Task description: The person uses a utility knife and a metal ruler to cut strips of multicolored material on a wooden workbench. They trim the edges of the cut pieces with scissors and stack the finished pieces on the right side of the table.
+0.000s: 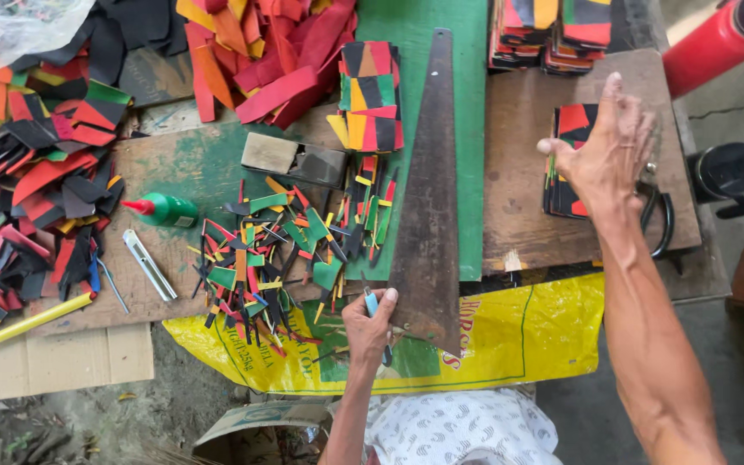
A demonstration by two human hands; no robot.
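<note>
My left hand (pixel 368 327) is closed around a small cutter with a light blue handle (pixel 373 303), right beside the wide end of a long dark metal triangular ruler (pixel 428 198) lying on the green board (pixel 467 129). My right hand (pixel 606 151) reaches out with spread fingers and rests on a stack of black, red, green and yellow patchwork pieces (pixel 564 164) on a brown wooden board (pixel 527 172). Another multicoloured stack (pixel 369 95) lies left of the ruler's tip. Scattered small offcuts (pixel 282 250) lie left of my left hand.
Heaps of red, black and orange strips fill the left side (pixel 36 172) and top (pixel 269 52). A green glue bottle with red cap (pixel 161 209), a grey utility knife (pixel 149 264), a yellow stick (pixel 27 323), black scissors (pixel 660 215), more stacks (pixel 553 34), a yellow sack (pixel 510 336).
</note>
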